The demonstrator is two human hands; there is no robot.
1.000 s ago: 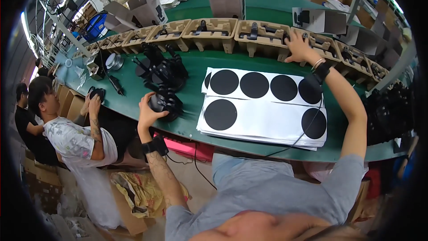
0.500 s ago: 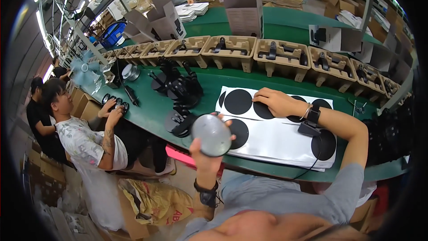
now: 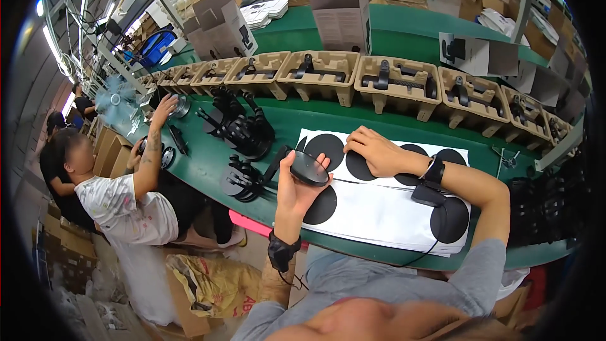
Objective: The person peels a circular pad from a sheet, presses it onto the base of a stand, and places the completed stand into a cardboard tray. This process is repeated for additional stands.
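Two hands busy: I see my left hand with its grip wrapped around a black round base, lifted above the counter; right hand flat, unclenched, on the white sheet. I judge placing it needs careful lining up.

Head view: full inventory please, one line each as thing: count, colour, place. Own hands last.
round black base: one, black, held in the left hand above the table's near edge
white sheets: a stack, white with black discs, on the green table in front of the person
black discs: six showing, black, on the top sheet
pulp trays: a row, tan, each with a black part, along the table's far side
black stand parts: a pile, black, left of the sheets
cardboard boxes: several, brown, behind the trays
co-worker: one, white top, seated at left
left hand: grips the base
right hand: flat on the sheets, wrist strap with cable
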